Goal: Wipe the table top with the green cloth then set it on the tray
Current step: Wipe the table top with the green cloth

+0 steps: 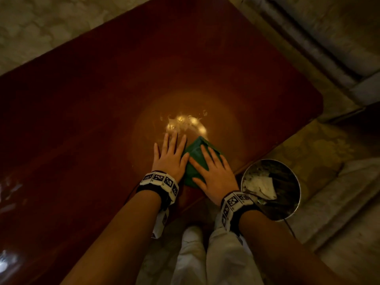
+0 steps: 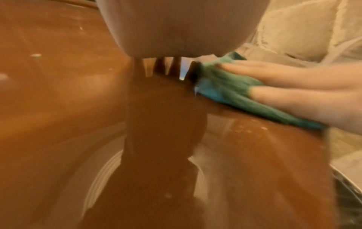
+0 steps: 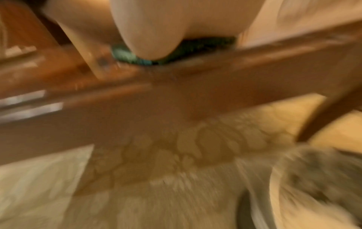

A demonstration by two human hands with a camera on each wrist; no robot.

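Head view: the green cloth (image 1: 196, 159) lies folded on the dark red-brown bench (image 1: 102, 99), close to its near edge and right of the middle. The right hand (image 1: 213, 171) presses flat on the green cloth, fingers straight and spread, nothing gripped. The left hand (image 1: 169, 159) rests flat on the bare bench just left of the cloth, fingers likewise straight, its thumb side touching the cloth's edge. Beyond the fingertips a bright lamp glare (image 1: 185, 124) shines on the bench surface. To the right, below the bench edge, stands a round metal bin (image 1: 296, 182) with crumpled white paper (image 1: 261, 186) inside, on a patterned floor (image 1: 329, 151). The right wrist view is badly blurred.
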